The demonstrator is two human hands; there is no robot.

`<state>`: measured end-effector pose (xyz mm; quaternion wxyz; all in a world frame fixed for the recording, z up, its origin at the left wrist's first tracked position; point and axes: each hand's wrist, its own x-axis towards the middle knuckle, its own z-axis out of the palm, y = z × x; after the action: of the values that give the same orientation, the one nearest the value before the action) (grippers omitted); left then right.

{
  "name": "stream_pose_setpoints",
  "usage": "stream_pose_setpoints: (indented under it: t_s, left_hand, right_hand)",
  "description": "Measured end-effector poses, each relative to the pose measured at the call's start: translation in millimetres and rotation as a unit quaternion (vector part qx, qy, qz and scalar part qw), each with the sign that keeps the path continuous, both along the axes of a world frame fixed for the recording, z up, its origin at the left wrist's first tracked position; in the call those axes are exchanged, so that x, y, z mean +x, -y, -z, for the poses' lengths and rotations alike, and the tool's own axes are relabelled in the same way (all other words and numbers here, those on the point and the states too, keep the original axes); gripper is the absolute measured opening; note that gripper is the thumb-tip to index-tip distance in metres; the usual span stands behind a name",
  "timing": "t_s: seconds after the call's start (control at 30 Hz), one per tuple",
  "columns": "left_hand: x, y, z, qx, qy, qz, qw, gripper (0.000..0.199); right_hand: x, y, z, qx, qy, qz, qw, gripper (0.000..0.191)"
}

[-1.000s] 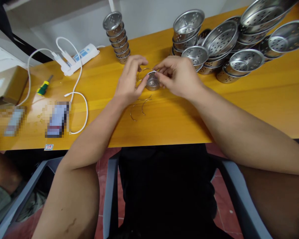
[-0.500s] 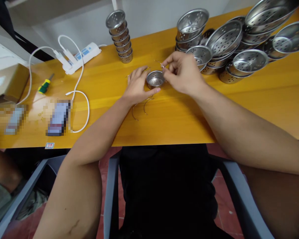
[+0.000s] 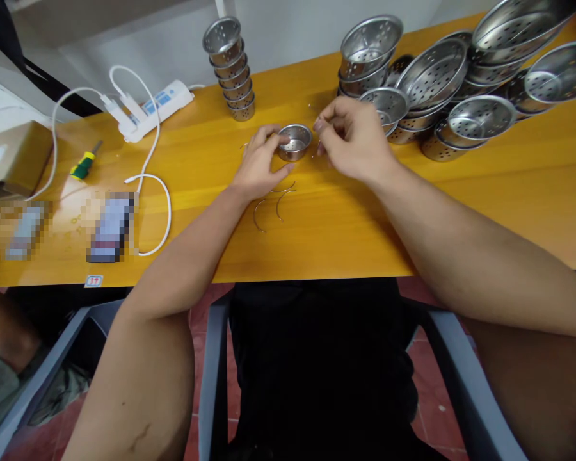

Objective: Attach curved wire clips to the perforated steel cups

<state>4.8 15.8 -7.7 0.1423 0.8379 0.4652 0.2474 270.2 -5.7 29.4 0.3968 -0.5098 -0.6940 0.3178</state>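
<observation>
A small perforated metal cup (image 3: 295, 146) stands upright on the table in front of me. My left hand (image 3: 262, 163) is curved round its left side, the index fingertip at the rim and the thumb by its front. Just right of the cup, my right hand (image 3: 352, 136) pinches a thin curved wire (image 3: 313, 155) between thumb and index finger; most of the wire is hidden or too fine to follow. Several more loose curved wires (image 3: 279, 206) lie on the table below my left hand.
Nested perforated cups (image 3: 234, 70) stand in a stack at the back. More metal baskets (image 3: 432, 77) crowd the right. At left are a power strip (image 3: 158, 109) with white cables, a screwdriver (image 3: 84, 165), blurred phones (image 3: 111, 227) and a cardboard box (image 3: 19, 157). Another person's leg (image 3: 9, 326) shows lower left.
The cup has shifted slightly left and away from me. My left index finger now meets its rim, and the left thumb has drawn back. My right fingers have turned the wire a little.
</observation>
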Motion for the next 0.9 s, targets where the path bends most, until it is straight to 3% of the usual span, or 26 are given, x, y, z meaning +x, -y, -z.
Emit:
stream_pose_setpoints:
  t_s: [0.13,0.3,0.37,0.47,0.53,0.67,0.9]
  left_hand:
    - [-2,-3,3.0,0.000,0.014,-0.007,1.000,0.036]
    - [3,5,-7.6,-0.019,-0.001,-0.003,1.000,0.022]
    - [5,8,-10.0,-0.009,0.012,-0.004,1.000,0.036]
    - [8,10,-8.6,0.009,0.068,-0.010,0.998,0.078]
    - [9,11,-6.7,0.005,0.116,0.000,0.993,0.094]
    - [8,9,-6.2,0.007,0.172,0.018,0.985,0.097]
    - [-2,2,-5.8,0.034,0.095,-0.006,0.995,0.103]
  right_hand:
    - [-1,3,-2.1,0.022,0.000,-0.015,1.000,0.057]
    - [-1,2,-2.0,0.040,-0.008,-0.026,0.999,0.049]
    - [-1,2,-2.1,0.039,-0.008,-0.022,0.999,0.051]
    - [0,3,-3.6,0.039,0.004,0.007,0.999,0.059]
    - [-1,3,-5.7,0.046,0.002,0.026,0.999,0.060]
    - [-3,8,-11.8,0.062,-0.048,0.021,0.997,0.055]
    - [-7,13,-18.4,0.025,-0.111,0.023,0.993,0.057]
